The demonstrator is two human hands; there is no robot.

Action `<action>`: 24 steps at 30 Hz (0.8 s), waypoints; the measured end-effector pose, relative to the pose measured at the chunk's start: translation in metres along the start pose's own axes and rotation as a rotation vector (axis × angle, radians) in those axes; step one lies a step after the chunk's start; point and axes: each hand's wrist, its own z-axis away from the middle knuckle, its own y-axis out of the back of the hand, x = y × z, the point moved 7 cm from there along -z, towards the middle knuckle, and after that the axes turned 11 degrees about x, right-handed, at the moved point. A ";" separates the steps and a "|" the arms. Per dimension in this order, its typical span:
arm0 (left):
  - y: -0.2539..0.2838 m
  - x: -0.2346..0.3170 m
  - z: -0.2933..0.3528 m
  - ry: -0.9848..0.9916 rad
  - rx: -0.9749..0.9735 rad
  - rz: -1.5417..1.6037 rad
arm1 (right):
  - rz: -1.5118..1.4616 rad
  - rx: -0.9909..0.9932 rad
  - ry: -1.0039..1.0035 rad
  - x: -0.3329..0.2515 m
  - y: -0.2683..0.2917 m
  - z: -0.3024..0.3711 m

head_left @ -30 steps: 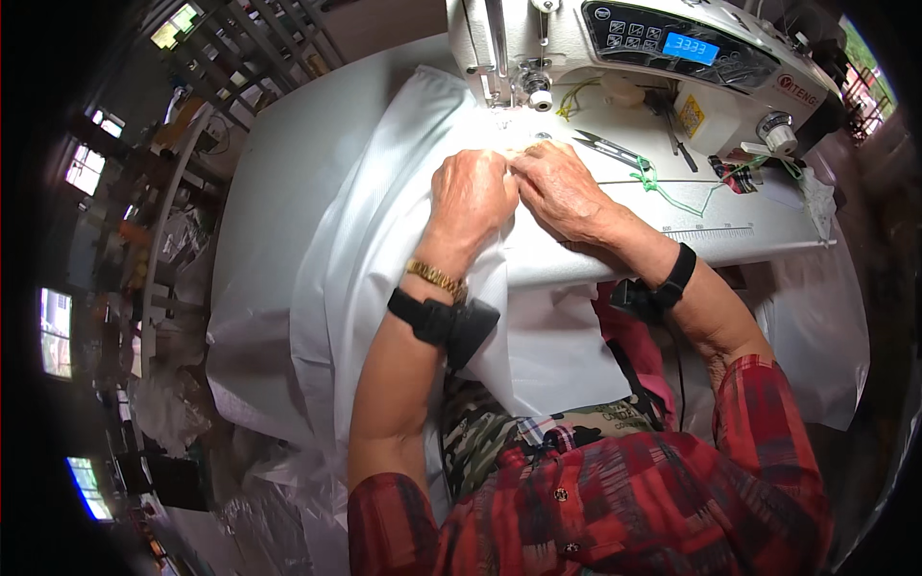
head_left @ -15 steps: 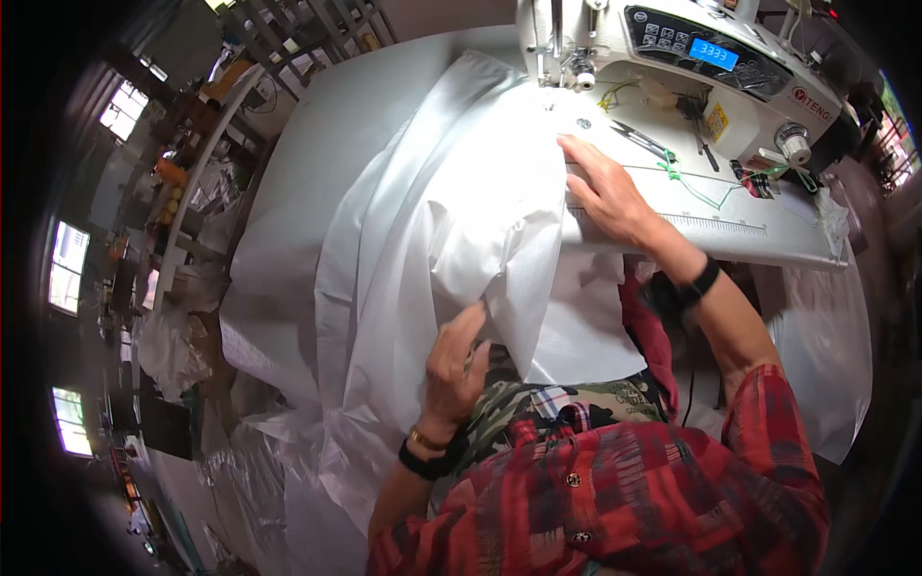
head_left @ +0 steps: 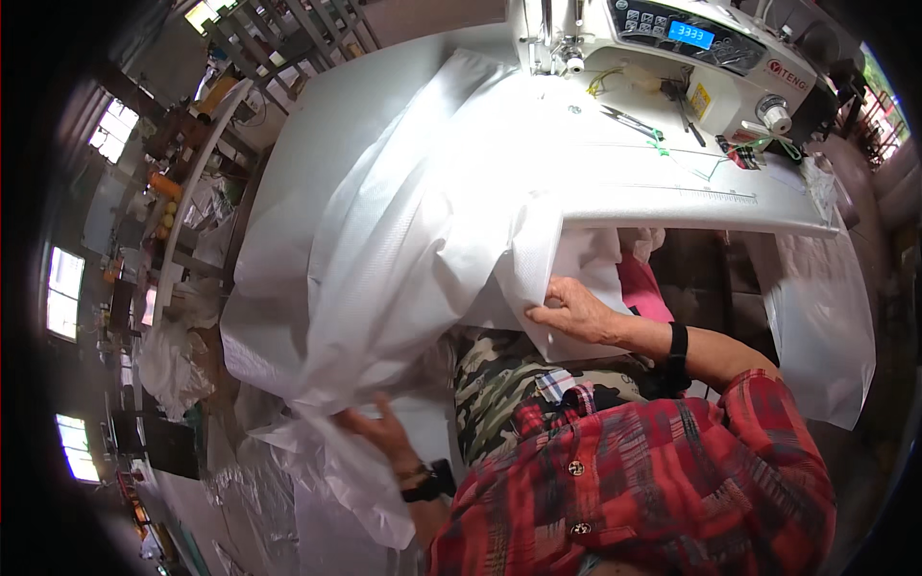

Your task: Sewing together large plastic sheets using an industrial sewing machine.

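A large white sheet of thin, shiny material (head_left: 403,221) lies in folds over the sewing table and hangs down past its front edge toward my lap. My right hand (head_left: 581,315) has its fingers closed on the hanging edge of that sheet, just below the front of the table. Lower on the left, my left hand (head_left: 376,434) is against the sheet's drooping part, with thumb and fingers apart; it is slightly blurred and its fingertips are partly covered. The sewing machine (head_left: 687,48) stands at the back right, its lamp glaring on the sheet beneath the needle area.
Tweezers or thread snips (head_left: 631,122) lie on the machine bed beside green thread (head_left: 661,146) and a plaid scrap (head_left: 738,154). Clear plastic (head_left: 821,326) hangs from the table's right end. A cluttered shelf (head_left: 178,230) and a crumpled plastic bag (head_left: 176,365) are at the left.
My right hand has come down from the table top to the sheet's hanging edge and taken hold of it. My left hand has moved down and left, shifting the folds.
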 end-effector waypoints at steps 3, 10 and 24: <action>0.012 0.000 -0.089 -0.060 0.144 -0.091 | 0.116 -0.222 0.062 -0.054 0.005 0.025; -0.080 0.002 -0.118 -0.103 -0.193 -0.424 | 0.434 -0.059 -0.166 0.053 0.092 0.064; -0.118 0.090 0.036 -0.211 -0.599 0.118 | 0.636 0.351 0.654 -0.090 0.053 0.044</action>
